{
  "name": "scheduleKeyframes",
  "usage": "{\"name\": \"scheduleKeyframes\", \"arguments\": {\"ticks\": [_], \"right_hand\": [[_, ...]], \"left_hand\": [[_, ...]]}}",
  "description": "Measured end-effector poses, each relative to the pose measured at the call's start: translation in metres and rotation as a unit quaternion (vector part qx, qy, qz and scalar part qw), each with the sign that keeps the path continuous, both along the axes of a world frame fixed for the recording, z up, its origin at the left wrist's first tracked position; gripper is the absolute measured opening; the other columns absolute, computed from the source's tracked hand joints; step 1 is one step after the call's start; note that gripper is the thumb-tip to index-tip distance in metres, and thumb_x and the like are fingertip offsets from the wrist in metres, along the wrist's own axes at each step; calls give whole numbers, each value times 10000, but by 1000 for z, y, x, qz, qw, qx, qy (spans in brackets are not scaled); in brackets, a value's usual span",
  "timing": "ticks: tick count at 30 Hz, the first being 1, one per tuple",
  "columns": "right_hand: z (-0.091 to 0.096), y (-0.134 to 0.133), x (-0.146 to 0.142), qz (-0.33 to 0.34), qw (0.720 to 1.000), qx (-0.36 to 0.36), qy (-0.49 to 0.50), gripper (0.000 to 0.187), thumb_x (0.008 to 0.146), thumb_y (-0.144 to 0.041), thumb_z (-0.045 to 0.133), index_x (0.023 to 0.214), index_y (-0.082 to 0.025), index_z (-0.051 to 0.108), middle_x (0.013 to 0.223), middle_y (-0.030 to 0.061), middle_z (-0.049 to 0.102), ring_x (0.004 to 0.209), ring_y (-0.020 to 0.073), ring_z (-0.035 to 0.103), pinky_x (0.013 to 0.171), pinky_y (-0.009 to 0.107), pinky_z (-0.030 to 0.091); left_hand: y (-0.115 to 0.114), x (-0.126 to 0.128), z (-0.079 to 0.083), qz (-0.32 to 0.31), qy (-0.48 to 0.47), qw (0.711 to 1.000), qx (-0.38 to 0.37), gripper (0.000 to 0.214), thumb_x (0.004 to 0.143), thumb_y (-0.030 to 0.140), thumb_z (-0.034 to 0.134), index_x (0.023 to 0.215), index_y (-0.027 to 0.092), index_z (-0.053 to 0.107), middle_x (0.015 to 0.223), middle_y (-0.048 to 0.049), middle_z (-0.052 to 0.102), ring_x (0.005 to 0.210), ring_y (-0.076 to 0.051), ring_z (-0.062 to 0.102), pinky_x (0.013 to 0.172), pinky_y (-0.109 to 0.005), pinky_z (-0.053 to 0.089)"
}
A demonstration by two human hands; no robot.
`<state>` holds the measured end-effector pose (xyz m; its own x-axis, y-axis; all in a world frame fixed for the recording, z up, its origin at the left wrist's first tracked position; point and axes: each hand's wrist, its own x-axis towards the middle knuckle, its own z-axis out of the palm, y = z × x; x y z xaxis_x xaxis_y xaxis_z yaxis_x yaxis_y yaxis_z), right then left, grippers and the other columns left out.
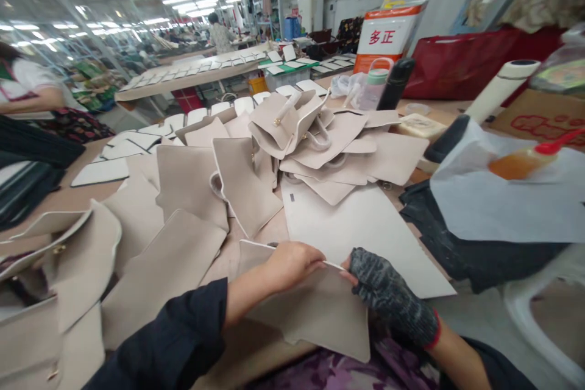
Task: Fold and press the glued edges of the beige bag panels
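Observation:
Low in the middle of the view, a beige leather bag panel (pixel 320 311) hangs over the table's near edge, its pale top rim between my two hands. My left hand (pixel 292 265) is bare and pinches that rim, fingers pressed together. A grey knitted fingerless glove covers my right hand (pixel 388 289), whose fingertips grip the same rim a little further right. Just ahead lies a white board (pixel 365 231). Upright beige bag pieces (pixel 247 186) stand behind and to the left, and a pile of beige bag parts (pixel 338 140) rests on the board's far end.
At right, an orange-filled bottle with a red nozzle (pixel 521 161) lies on white paper (pixel 507 207) over black material. Behind stand a white-and-orange can (pixel 386 36), a black bottle (pixel 397 91) and a white thermos (pixel 503 91). A co-worker (pixel 41 91) is at far left.

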<state>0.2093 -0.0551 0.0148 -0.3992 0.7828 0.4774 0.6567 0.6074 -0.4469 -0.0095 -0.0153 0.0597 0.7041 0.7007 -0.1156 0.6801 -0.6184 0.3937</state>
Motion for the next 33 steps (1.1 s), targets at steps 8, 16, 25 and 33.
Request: {"name": "scheduleKeyframes", "arguments": {"ticks": [8, 16, 25, 33], "right_hand": [[1, 11, -6, 17, 990, 104, -93, 362, 953, -378, 321, 1013, -172, 613, 865, 98, 667, 774, 241, 624, 662, 377, 515], [3, 6, -35, -8, 973, 126, -195, 371, 940, -300, 315, 727, -182, 594, 647, 87, 591, 599, 223, 565, 543, 356, 455], [8, 6, -46, 10, 986, 95, -139, 329, 928, -396, 367, 828, -184, 599, 713, 82, 596, 663, 222, 574, 590, 344, 464], [-2, -12, -72, -89, 960, 163, -209, 324, 916, -388, 376, 865, -148, 588, 753, 159, 586, 678, 278, 555, 580, 412, 468]], "left_hand": [[1, -43, 19, 62, 2, 996, -59, 187, 857, 259, 536, 828, 178, 702, 692, -12, 688, 591, -120, 572, 532, -194, 354], [-1, -54, 25, 62, -22, 993, -100, 186, 845, 270, 548, 850, 181, 711, 695, -8, 684, 587, -107, 552, 536, -176, 352], [-21, -50, 38, 64, -23, 996, -64, 210, 859, 213, 496, 909, 195, 699, 790, -24, 717, 683, -134, 621, 613, -186, 400], [-31, -49, 43, 68, -28, 994, -85, 218, 872, 241, 499, 977, 209, 687, 891, -33, 728, 777, -160, 656, 670, -198, 437]]}}
